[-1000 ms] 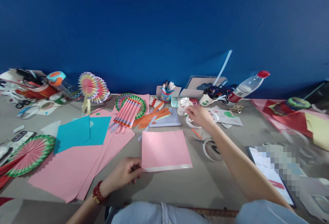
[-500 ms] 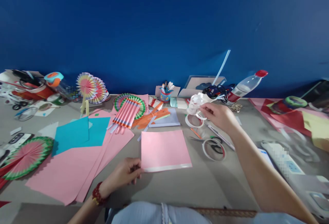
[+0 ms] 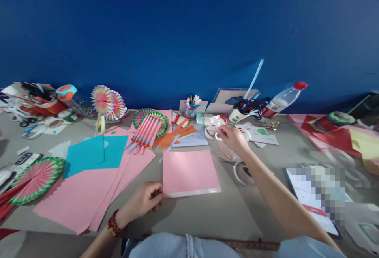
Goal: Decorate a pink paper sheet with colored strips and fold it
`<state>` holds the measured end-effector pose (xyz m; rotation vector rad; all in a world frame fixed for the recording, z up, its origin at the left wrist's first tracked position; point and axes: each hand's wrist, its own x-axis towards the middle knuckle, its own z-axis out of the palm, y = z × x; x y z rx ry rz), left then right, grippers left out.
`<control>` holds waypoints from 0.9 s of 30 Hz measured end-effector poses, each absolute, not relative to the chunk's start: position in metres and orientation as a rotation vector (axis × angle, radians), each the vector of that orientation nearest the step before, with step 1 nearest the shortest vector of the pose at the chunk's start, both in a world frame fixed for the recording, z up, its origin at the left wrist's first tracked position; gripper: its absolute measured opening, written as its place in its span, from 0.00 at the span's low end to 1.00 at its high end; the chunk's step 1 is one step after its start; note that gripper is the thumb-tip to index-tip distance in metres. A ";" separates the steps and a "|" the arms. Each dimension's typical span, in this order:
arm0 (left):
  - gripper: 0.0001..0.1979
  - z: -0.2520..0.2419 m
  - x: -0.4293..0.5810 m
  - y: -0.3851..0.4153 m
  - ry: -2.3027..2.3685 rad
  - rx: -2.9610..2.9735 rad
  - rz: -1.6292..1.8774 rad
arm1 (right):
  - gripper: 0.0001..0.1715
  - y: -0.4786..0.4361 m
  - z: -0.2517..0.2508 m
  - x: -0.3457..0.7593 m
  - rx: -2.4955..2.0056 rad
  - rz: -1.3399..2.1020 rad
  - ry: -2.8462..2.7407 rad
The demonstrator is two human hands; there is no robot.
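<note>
A pink paper sheet (image 3: 191, 171) lies flat in front of me, with a whitish strip (image 3: 194, 192) along its near edge. Curled at the sheet's lower left corner, my left hand (image 3: 146, 199) has its thumb and fingers closed on the edge. My right hand (image 3: 233, 137) reaches forward past the sheet, fingers pinched at a crumpled white strip (image 3: 215, 121). That strip is over a white tape roll (image 3: 209, 135). Under my right forearm, a second tape roll (image 3: 237, 173) is partly hidden.
Blue paper (image 3: 83, 157) and larger pink sheets (image 3: 77, 195) lie left, near a folded paper fan (image 3: 38, 181). A pleated pink piece (image 3: 147, 131) rests farther back. A pen cup (image 3: 191, 111), a white cup (image 3: 237, 115) and a tilted bottle (image 3: 281, 102) stand along the blue wall.
My right hand has moved left and slightly down with the crumpled white strip, bringing it to the tape roll. Printed paper behind the hand is now uncovered. My left hand stays at the sheet's corner.
</note>
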<state>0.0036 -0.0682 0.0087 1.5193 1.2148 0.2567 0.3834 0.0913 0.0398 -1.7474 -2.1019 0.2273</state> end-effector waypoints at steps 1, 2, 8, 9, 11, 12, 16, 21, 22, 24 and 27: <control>0.19 0.008 0.003 -0.068 1.216 1.520 0.262 | 0.15 0.095 0.040 0.380 -1.742 0.224 -2.101; 0.19 0.008 0.003 -0.069 1.216 1.521 0.267 | 0.15 0.097 0.041 0.378 -1.736 0.225 -2.103; 0.20 0.008 0.003 -0.068 1.207 1.504 0.261 | 0.19 0.091 0.051 0.381 -1.705 0.306 -2.131; 0.20 0.008 0.003 -0.067 1.202 1.495 0.254 | 0.19 0.088 0.055 0.383 -1.684 0.345 -2.139; 0.20 0.008 0.003 -0.067 1.188 1.481 0.249 | 0.18 0.084 0.063 0.389 -1.621 0.434 -2.134; 0.20 0.008 0.003 -0.066 1.183 1.479 0.249 | 0.17 0.084 0.067 0.392 -1.585 0.475 -2.108; 0.20 0.010 0.005 -0.066 1.194 1.473 0.252 | 0.16 0.096 0.081 0.400 -1.394 0.615 -1.820; 0.21 0.012 0.007 -0.066 1.220 1.461 0.230 | 0.17 0.128 0.081 0.392 -1.418 0.424 -1.693; 0.21 0.012 0.007 -0.066 1.216 1.461 0.233 | 0.17 0.132 0.079 0.389 -1.484 0.320 -1.826; 0.21 0.010 0.006 -0.067 1.213 1.459 0.241 | 0.17 0.137 0.076 0.383 -1.590 0.134 -2.155; 0.20 0.008 0.005 -0.067 1.210 1.462 0.258 | 0.14 0.142 0.073 0.377 -1.634 0.067 -2.509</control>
